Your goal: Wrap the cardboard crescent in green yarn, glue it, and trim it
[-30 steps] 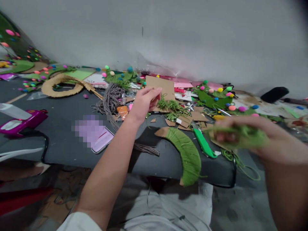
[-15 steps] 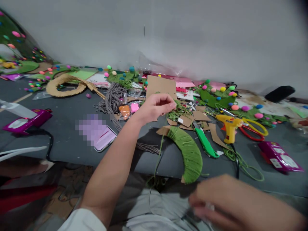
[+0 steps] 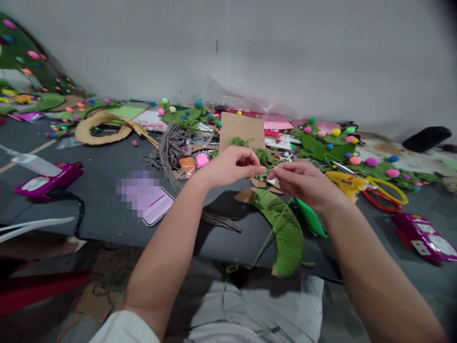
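My left hand [image 3: 240, 166] is above the table with thumb and fingertips pinched together; what lies in the pinch, if anything, cannot be made out. My right hand [image 3: 302, 183] faces it, fingers closed, the fingertips of both hands nearly touching. A strand of green yarn [image 3: 268, 237] runs from below my right hand down across a curved cardboard piece wrapped in green yarn [image 3: 285, 233] toward my lap. That curved piece lies at the table's front edge, with bare cardboard at both tips. A green cutter-like tool [image 3: 311, 219] is partly hidden behind my right forearm.
A yellow glue gun [image 3: 346, 183] and scissors [image 3: 389, 195] lie at the right, near a purple device [image 3: 424, 237]. Left are a phone [image 3: 159, 207], grey yarn [image 3: 174, 145] and another purple device [image 3: 50, 181]. Cardboard [image 3: 243, 131] and pompom-covered green pieces [image 3: 328, 143] line the back.
My right hand has risen from the lower right to meet my left hand. The yarn strand now slants up toward my right hand instead of hanging beside the curved piece's upper tip.
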A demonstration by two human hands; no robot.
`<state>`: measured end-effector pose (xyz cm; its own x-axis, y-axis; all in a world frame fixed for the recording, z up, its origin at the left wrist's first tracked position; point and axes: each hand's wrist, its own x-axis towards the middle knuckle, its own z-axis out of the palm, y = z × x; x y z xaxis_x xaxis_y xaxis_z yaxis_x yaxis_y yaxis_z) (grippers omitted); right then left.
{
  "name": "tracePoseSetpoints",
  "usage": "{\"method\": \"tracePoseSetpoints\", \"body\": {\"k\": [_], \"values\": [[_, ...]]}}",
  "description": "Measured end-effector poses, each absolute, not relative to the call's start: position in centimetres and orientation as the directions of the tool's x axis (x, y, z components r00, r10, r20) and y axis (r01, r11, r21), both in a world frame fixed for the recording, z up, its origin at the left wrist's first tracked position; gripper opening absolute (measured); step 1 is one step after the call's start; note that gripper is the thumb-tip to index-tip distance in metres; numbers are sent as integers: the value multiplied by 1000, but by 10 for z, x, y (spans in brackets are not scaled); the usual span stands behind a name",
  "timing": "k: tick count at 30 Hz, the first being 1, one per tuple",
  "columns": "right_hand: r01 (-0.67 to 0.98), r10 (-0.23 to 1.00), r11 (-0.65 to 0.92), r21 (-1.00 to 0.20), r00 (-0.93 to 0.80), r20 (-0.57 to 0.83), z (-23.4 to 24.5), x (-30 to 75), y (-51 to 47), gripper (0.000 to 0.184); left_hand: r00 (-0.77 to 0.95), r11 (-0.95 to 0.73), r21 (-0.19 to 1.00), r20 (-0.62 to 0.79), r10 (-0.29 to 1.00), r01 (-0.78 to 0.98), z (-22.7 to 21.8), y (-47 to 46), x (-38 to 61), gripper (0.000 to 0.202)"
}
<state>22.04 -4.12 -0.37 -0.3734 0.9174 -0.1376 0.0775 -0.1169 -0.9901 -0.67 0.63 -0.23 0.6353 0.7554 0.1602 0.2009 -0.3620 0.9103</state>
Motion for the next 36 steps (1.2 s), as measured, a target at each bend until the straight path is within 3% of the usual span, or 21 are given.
{"method": "tracePoseSetpoints", "body": {"k": [4,7,10,12,14,16,19,22,24,30,33,36], "values": [[-42,955,-124,-991,-278,-108,-6,260,-35,23,705,-412,841,53,707,350,-1,13,-22,30],[-28,956,-9,-1000,-294,0,-2,283,-37,30,671,-414,819,48,740,398,-1,14,-25,34],[154,941,104,-983,-334,48,5,293,-42,32,631,-404,825,76,772,395,0,12,-21,38],[309,937,153,-939,-346,39,9,288,-46,14,635,-411,837,103,765,360,1,8,-14,38],[347,937,191,-918,-342,66,8,273,-50,33,681,-438,842,120,722,316,1,3,-5,35],[229,920,194,-954,-380,96,4,250,-53,59,741,-481,829,129,659,284,1,-2,4,33],[147,877,93,-985,-481,11,-5,219,-58,72,781,-528,804,135,610,274,-2,-5,12,30],[238,868,25,-971,-487,-97,-11,207,-58,51,725,-526,773,128,677,355,-3,-2,10,29],[320,897,63,-945,-433,-87,-12,211,-55,37,692,-505,764,108,714,402,-3,1,4,30],[449,954,138,-883,-299,-2,-10,237,-46,31,730,-508,711,-11,683,486,2,7,-13,32],[487,927,123,-865,-368,-75,-10,238,-46,23,764,-527,685,-68,642,504,0,7,-13,29],[515,887,154,-844,-447,-111,-12,230,-48,27,782,-545,673,-82,617,500,-5,9,-11,23]]}}
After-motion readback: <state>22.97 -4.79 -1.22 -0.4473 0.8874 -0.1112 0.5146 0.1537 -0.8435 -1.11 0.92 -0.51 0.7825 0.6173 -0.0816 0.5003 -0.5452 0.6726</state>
